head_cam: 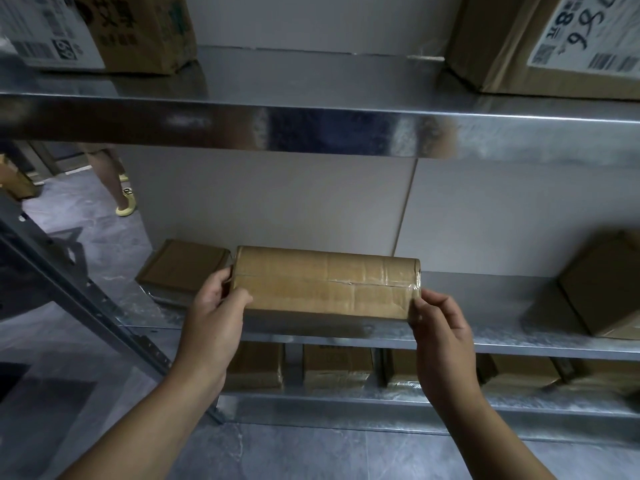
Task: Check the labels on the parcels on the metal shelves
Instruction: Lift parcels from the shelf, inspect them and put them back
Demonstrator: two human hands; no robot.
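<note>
A long brown taped parcel (327, 284) is held over the front of the middle metal shelf (502, 336). My left hand (216, 306) grips its left end, thumb on the front face. My right hand (438, 322) pinches its right end. The side facing me shows only tape and seams, no label. A flat parcel (181, 266) lies just behind and to the left. Another brown box (602, 289) sits at the shelf's right.
The top shelf (311, 109) carries a labelled box at the left (97, 29) and one at the right (554, 43). Several small parcels (337, 367) line the bottom shelf. A person's legs (119, 181) stand on the grey floor at the left, beyond the slanted shelf upright (83, 292).
</note>
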